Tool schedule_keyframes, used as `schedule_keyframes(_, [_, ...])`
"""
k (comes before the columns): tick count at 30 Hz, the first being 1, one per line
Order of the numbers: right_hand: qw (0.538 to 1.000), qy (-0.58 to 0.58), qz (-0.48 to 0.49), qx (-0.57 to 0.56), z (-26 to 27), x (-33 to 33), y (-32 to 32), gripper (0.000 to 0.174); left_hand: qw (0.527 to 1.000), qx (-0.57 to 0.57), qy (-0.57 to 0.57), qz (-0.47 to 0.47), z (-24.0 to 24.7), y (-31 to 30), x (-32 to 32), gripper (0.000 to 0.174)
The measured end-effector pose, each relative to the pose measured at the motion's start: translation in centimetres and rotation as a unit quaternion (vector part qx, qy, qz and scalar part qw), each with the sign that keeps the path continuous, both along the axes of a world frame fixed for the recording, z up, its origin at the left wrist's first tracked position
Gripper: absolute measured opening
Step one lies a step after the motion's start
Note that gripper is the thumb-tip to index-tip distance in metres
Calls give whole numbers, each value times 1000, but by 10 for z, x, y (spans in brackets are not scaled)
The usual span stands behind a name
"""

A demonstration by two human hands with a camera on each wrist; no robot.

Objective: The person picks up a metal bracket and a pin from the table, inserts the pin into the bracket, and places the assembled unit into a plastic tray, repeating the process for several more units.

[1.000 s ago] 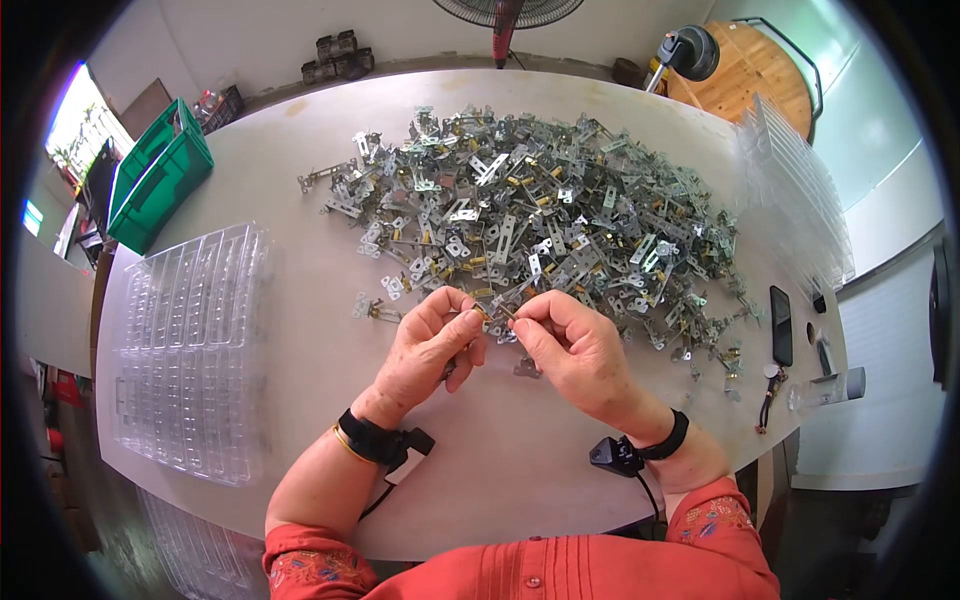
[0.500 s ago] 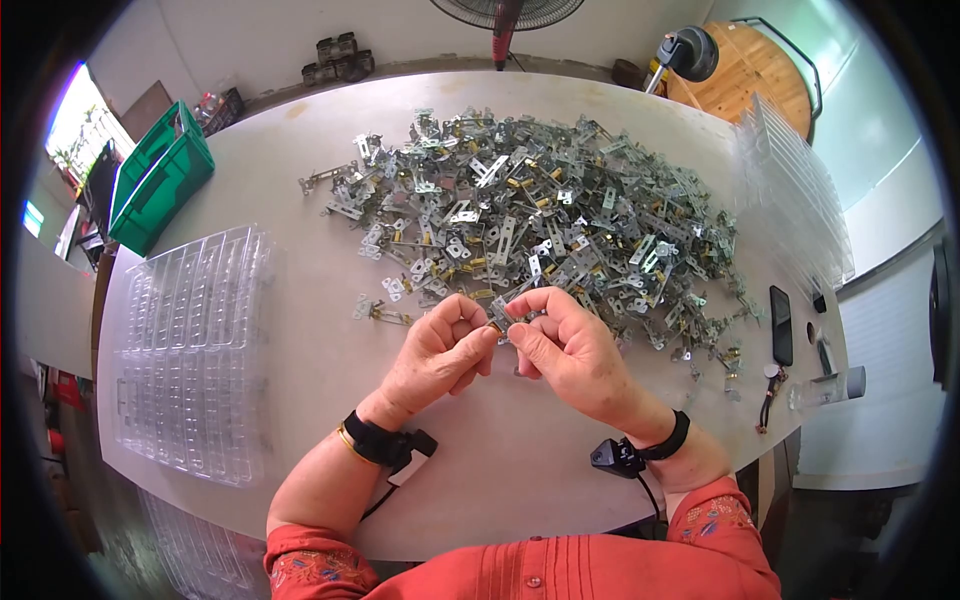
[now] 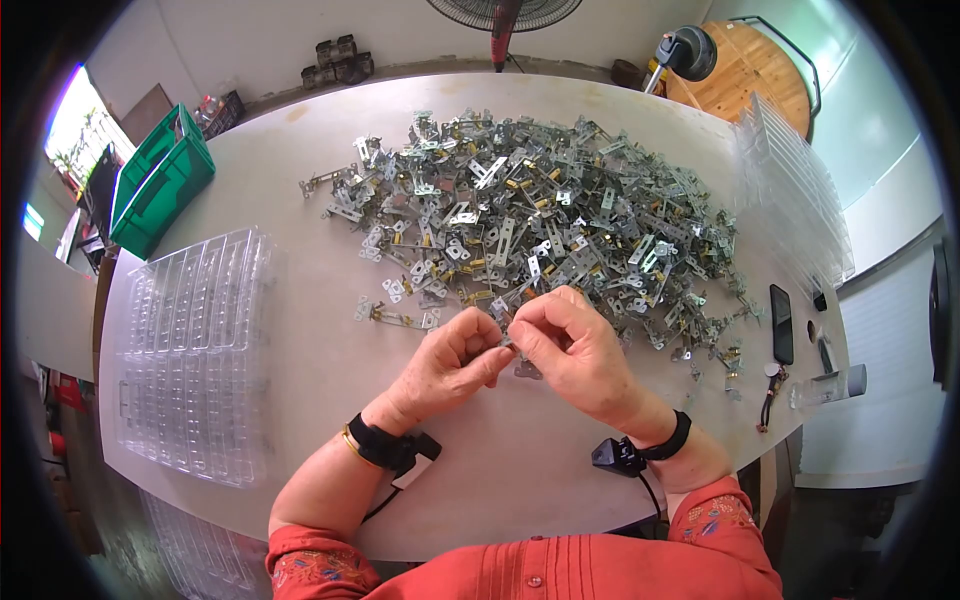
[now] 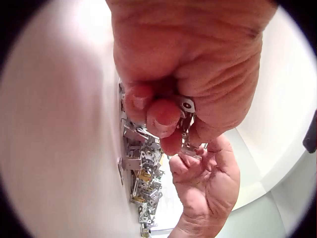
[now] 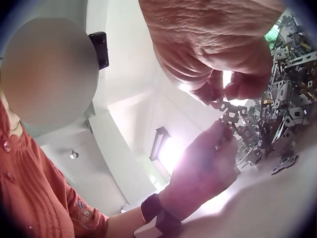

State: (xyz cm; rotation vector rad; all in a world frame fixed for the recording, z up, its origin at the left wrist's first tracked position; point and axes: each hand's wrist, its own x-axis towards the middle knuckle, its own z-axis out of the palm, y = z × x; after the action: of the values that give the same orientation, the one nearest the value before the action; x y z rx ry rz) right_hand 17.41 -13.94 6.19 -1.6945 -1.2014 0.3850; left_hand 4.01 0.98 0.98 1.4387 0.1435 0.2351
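Note:
Both my hands meet over the near edge of a large pile of small metal brackets [image 3: 530, 200], silvery with some brass-coloured parts. My left hand [image 3: 452, 360] has its fingers curled around a small perforated metal bracket [image 4: 187, 105]; much of the piece is hidden by the fingers. Thumb and forefinger of my right hand [image 3: 578, 358] pinch at the same spot, close to the left fingertips. In the right wrist view the bracket's flat plate with holes [image 5: 231, 113] shows between the two hands.
Clear plastic compartment trays [image 3: 190, 350] lie at the left, with more stacked trays [image 3: 795, 195] at the right. A green crate [image 3: 165, 180] stands at the back left. A phone [image 3: 781, 325], a watch [image 3: 770, 395] and a bottle [image 3: 828, 388] lie near the right edge.
My hands have drawn together, the left shifting right and slightly down to meet the right. The brass-coloured part seen at the left fingertips is now hidden. The pile looks the same.

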Motion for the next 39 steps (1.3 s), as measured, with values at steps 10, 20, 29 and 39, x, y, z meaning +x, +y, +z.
schedule_keyframes(10, [978,206,-13,15,11,-3,-3,10,955,-294,6,41,9,10,-3,16])
schedule_keyframes(20, [986,163,-14,-34,5,-2,0,12,952,-305,0,36,9,11,-3,17])
schedule_keyframes(29, [985,164,-16,-44,-1,-1,1,11,958,-284,-6,39,6,11,-2,17])
schedule_keyframes(39, [987,152,-17,-48,1,-1,-1,12,966,-257,-14,27,4,12,-1,16])
